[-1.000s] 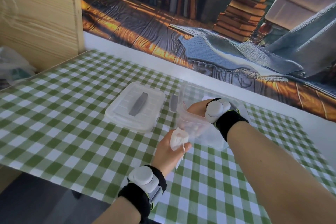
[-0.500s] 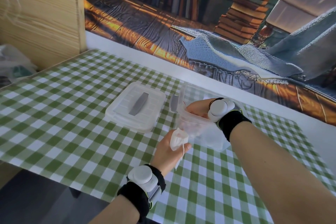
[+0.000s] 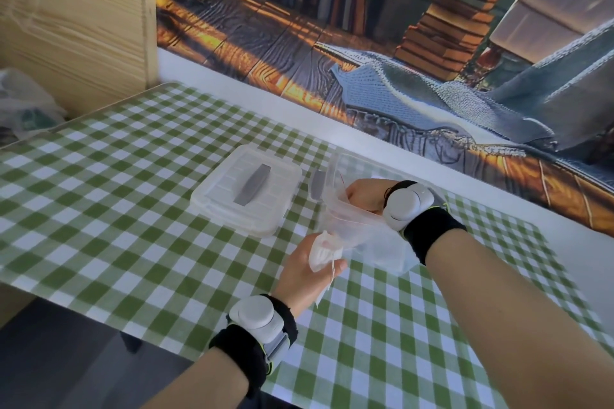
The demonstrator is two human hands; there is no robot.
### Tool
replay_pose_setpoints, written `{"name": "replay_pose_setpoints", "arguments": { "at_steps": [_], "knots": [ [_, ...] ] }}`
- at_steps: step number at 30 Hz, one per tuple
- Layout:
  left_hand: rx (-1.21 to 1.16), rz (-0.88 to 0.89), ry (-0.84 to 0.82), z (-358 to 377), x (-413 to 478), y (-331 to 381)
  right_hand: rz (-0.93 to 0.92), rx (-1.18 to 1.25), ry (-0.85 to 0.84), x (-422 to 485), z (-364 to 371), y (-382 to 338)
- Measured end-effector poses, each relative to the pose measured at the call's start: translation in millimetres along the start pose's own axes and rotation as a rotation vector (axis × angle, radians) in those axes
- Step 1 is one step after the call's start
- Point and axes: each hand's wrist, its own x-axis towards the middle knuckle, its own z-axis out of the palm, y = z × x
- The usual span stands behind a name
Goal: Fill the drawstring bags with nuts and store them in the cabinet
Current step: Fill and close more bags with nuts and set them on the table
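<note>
My left hand (image 3: pixel 307 272) is closed around a small white drawstring bag (image 3: pixel 321 252), held just above the checked tablecloth with its cord hanging down. Its mouth sits against the low corner of a clear plastic bag (image 3: pixel 352 226) with a red seal line. That bag lies tilted in an open clear plastic box (image 3: pixel 382 256). My right hand (image 3: pixel 363 194) reaches into the plastic bag's mouth from above. Its fingers curl down inside and are hidden by the plastic. I cannot make out nuts clearly through the plastic.
The box's clear lid (image 3: pixel 247 189) with a grey handle lies flat just left of the box. A wooden cabinet panel (image 3: pixel 76 20) stands at the far left, with a crumpled plastic bag (image 3: pixel 23 103) beside it. The table's near edge runs under my left forearm.
Almost nothing has changed: my right hand has shifted only slightly inside the plastic bag, and my left hand keeps the drawstring bag in the same place.
</note>
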Motion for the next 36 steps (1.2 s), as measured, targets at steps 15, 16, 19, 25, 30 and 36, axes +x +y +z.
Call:
{"name": "replay_pose_setpoints", "arguments": {
  "at_steps": [15, 16, 19, 25, 30, 36],
  "knots": [
    [0.049, 0.039, -0.061, 0, -4, 2, -0.236, 0.211, 0.412, -32, 6, 7],
    [0.058, 0.041, -0.066, 0, -4, 2, -0.266, 0.285, 0.468, -36, 9, 10],
    [0.099, 0.042, -0.078, 1, -5, 4, -0.337, 0.57, 0.622, -47, 18, 17],
    [0.097, 0.047, -0.106, 2, -7, 8, -0.299, 0.823, 0.688, -57, 27, 24],
    [0.111, 0.032, -0.157, 3, -7, 7, -0.404, 1.161, 0.606, -91, 37, 20],
    [0.108, 0.035, -0.19, 4, -9, 9, -0.448, 0.914, 0.399, -108, 84, 21]
  ]
}}
